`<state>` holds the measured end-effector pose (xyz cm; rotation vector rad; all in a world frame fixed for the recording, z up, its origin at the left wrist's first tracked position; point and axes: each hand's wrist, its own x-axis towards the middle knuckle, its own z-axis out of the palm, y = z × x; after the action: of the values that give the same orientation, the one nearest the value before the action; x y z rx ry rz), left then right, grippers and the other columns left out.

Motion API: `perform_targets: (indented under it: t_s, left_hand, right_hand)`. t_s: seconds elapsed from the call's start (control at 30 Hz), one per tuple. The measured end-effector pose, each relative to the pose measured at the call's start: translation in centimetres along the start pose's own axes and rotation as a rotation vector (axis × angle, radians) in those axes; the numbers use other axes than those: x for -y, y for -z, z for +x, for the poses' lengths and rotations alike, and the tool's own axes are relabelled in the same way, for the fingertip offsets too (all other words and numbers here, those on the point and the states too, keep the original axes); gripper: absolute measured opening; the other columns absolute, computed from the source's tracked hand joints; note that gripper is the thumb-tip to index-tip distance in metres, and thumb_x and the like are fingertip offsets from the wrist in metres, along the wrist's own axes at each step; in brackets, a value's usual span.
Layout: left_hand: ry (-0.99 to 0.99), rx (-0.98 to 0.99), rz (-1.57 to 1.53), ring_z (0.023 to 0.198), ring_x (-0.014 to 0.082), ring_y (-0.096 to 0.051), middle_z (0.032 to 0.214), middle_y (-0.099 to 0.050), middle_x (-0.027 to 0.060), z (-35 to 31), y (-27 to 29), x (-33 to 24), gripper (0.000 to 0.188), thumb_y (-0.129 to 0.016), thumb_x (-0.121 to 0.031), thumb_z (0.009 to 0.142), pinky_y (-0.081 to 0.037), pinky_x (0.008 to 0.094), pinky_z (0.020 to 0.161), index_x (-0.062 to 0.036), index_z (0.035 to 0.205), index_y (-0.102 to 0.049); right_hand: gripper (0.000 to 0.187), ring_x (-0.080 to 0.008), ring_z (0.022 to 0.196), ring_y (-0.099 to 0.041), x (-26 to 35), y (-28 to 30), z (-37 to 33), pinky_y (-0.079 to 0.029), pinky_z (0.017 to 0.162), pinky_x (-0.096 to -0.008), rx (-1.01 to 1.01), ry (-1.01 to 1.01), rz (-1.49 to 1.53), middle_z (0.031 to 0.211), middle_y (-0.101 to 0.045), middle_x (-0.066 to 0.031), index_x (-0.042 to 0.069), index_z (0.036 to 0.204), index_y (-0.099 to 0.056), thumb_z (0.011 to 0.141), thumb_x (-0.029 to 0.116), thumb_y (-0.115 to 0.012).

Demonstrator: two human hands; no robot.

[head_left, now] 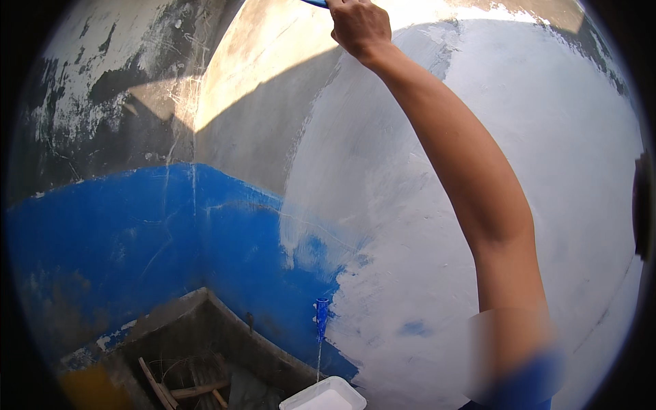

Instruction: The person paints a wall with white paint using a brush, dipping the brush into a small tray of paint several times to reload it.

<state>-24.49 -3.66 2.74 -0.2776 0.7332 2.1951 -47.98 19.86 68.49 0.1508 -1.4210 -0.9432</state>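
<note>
My right hand (361,29) is raised high against the wall at the top of the view. Its fingers are closed around a blue handle (316,3); the rest of that tool is cut off by the upper edge. Near the bottom is a white tray (358,395) with white paint inside. From its far side rises a thin metal rod with a blue handle (322,318), seen against the wall. White paint (547,137) covers the right part of the wall, with thin, streaky strokes at its left margin. My left hand is out of view.
Bare grey plaster and a blue band (102,225) make up the wall at left, meeting in a corner. Below the corner, a concrete ledge (205,295) borders a recess with wooden sticks (195,391). A dark object (641,205) sits at the right rim.
</note>
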Motion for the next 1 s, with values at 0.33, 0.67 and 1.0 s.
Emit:
perform_targets:
  t_s: [0.33, 0.67, 1.0]
  left_hand:
    - [-0.018, -0.028, 0.044, 0.118, 0.0282, -0.053, 0.127, -0.054, 0.0134, -0.4, 0.0, -0.8, 0.049, -0.056, -0.007, 0.089, -0.045, 0.0399, 0.098, 0.0018, 0.135, -0.041]
    - [0.095, 0.08, 0.248, 0.121, 0.0257, -0.051, 0.132, -0.051, 0.0122, -1.1, -2.4, 0.0, 0.05, -0.053, -0.008, 0.092, -0.042, 0.0385, 0.101, 0.0004, 0.139, -0.036]
    - [0.357, 0.506, 0.248, 0.126, 0.0252, -0.046, 0.136, -0.045, 0.0153, 1.0, -5.2, 4.3, 0.065, -0.057, -0.004, 0.084, -0.036, 0.0392, 0.106, 0.0012, 0.141, -0.028]
  right_hand:
    - [0.011, -0.0313, 0.066, -0.063, 25.7, 0.0, -21.5, -0.05, 0.054, -0.0405, 0.602, 0.129, 0.803, 0.073, -0.06, -0.0144, 0.004, 0.089, -0.056, 0.081, 0.011, -0.06]
    - [0.016, -0.0157, 0.072, -0.066, 21.6, 28.1, -33.3, -0.052, 0.06, -0.026, 0.45, -1.13, 1.2, 0.087, -0.068, -0.0121, -0.004, 0.096, -0.062, 0.085, 0.007, -0.069]
    - [0.015, -0.0155, 0.071, -0.067, 15.4, 47.1, -41.1, -0.054, 0.067, -0.0273, 0.607, -1.78, 0.623, 0.084, -0.068, -0.0115, -0.005, 0.093, -0.063, 0.083, 0.004, -0.07]
